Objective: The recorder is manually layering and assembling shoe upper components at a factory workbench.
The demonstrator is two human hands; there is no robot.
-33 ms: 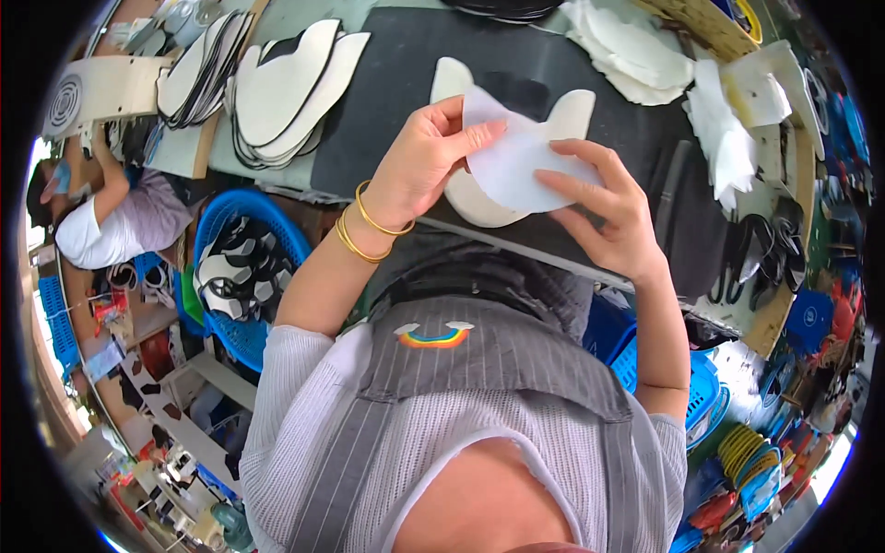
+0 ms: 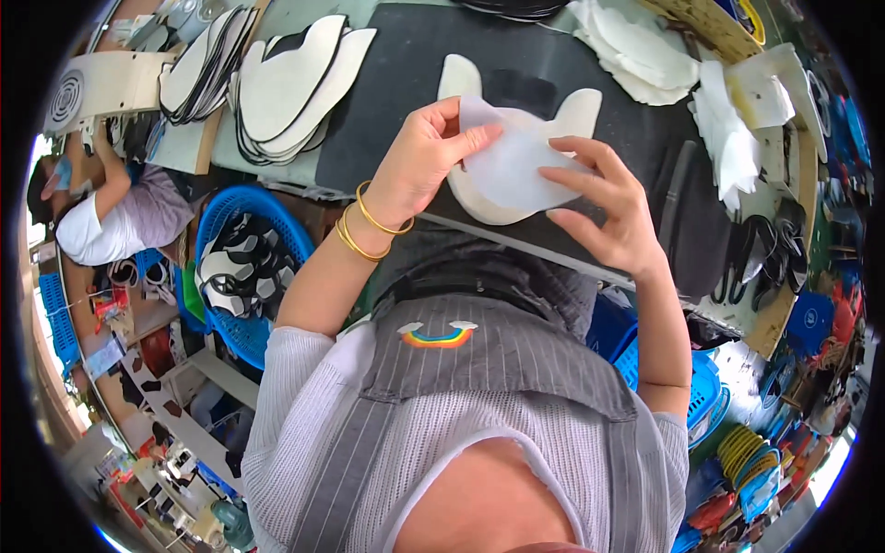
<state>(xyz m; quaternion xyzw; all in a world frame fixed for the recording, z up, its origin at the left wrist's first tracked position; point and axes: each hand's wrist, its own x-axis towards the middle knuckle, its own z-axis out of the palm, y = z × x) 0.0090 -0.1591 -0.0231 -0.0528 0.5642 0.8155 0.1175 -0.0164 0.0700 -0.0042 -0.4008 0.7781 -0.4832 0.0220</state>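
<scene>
A thin, translucent white sheet (image 2: pixel 516 166) lies over a white U-shaped piece (image 2: pixel 578 115) with two rounded prongs that point away from me. My left hand (image 2: pixel 431 157), with two gold bangles on its wrist, pinches the sheet's upper left corner between thumb and fingers. At the sheet's right side is my right hand (image 2: pixel 604 198), its fingers apart and the fingertips over or touching the sheet. Its thumb stands away below. Beneath the white piece is a black mat (image 2: pixel 378 138) on the worktable.
Stacked white cut pieces with black edges (image 2: pixel 295 92) stand at the left. White thin sheets (image 2: pixel 636 55) are piled at the far right, near black strips (image 2: pixel 756 249). A blue basket (image 2: pixel 249 341) of black-and-white pieces sits left of me. Another person (image 2: pixel 120 212) works at far left.
The sheet has settled lower against the white piece, whose outline shows through it more. My right fingers have spread slightly. My left hand keeps its pinch.
</scene>
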